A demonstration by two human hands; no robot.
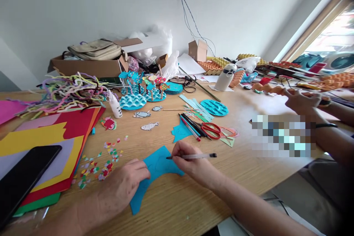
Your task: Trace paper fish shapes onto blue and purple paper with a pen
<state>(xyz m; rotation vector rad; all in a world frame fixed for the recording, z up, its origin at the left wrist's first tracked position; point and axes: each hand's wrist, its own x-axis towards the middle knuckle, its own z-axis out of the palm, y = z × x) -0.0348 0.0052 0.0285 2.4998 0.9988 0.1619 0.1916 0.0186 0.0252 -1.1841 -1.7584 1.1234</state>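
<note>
A curved-edged piece of blue paper (pixel 155 167) lies on the table before me, with faint drawn lines on it. My left hand (pixel 125 179) holds its left part down, the fingers bent together at the paper. In my right hand (pixel 193 162) a pen (pixel 197 156) is gripped, its dark tip at the upper right of the sheet. Just beyond are another blue paper scrap (pixel 180 131), several pens (pixel 192 127) and red-handled scissors (pixel 211 131). Small paper fish (pixel 149 126) lie farther back. Colourful paper bits (pixel 106 166) are scattered beside my left hand.
Coloured paper sheets (pixel 59 132) and a black phone (pixel 33 177) lie at left. A glue bottle (pixel 114 105) stands before fuzzy pipe cleaners (pixel 69 88). Blue fish crafts (pixel 132 101) are behind. Another person's hands (pixel 301 101) hold an orange egg-carton strip at right.
</note>
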